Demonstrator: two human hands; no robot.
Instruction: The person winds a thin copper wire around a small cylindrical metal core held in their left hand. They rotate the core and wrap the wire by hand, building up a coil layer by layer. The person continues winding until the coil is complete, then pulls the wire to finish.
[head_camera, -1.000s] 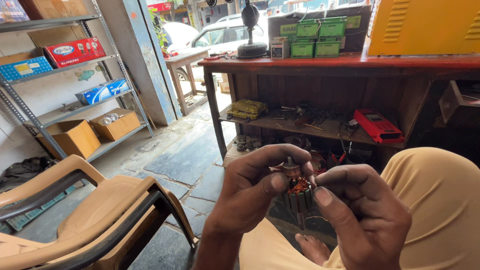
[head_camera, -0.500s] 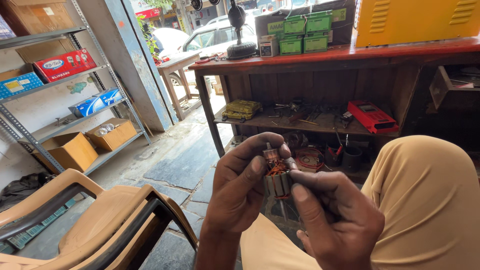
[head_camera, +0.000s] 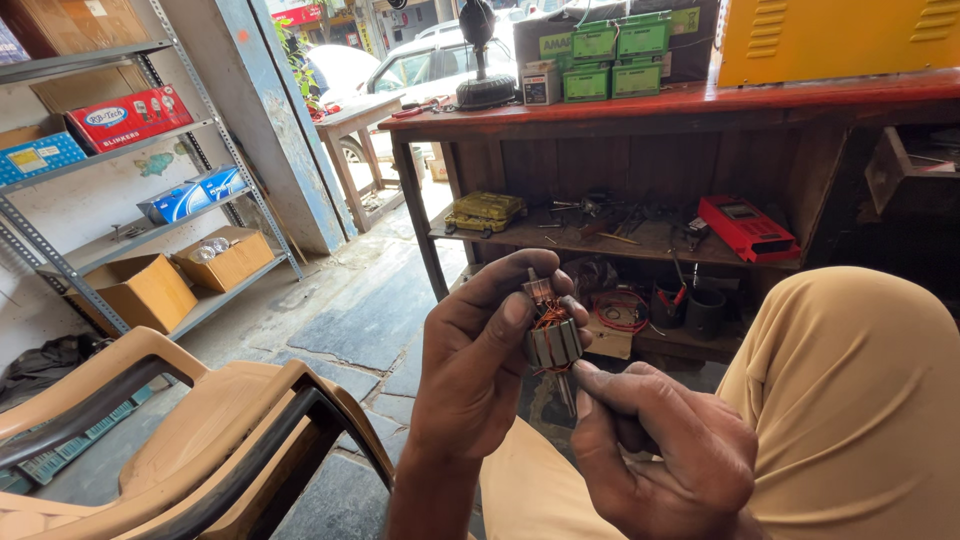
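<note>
Held thing: we see a small grey metal motor armature wound with copper-coloured wire (head_camera: 553, 335), its thin shaft pointing down, raised in front of the tan-clothed knee (head_camera: 850, 400)
Left hand: our left hand (head_camera: 480, 370) is closed around the armature; thumb and fingertips pinch its upper part
Right hand: our right hand (head_camera: 660, 450) sits just below, fingers curled; its forefinger touches the lower end near the shaft; we cannot tell whether it grips the shaft itself
Behind: a dark red wooden counter (head_camera: 640, 105) carries green boxes (head_camera: 615, 60) and a yellow metal cabinet (head_camera: 830, 40); its lower shelf holds a red flat meter-like case (head_camera: 745, 228) and a yellow-green tool case (head_camera: 485, 212)
Left side: a tan plastic chair (head_camera: 190, 440) stands near our left arm; a grey steel rack (head_camera: 110, 190) with cardboard boxes stands against the wall
</note>
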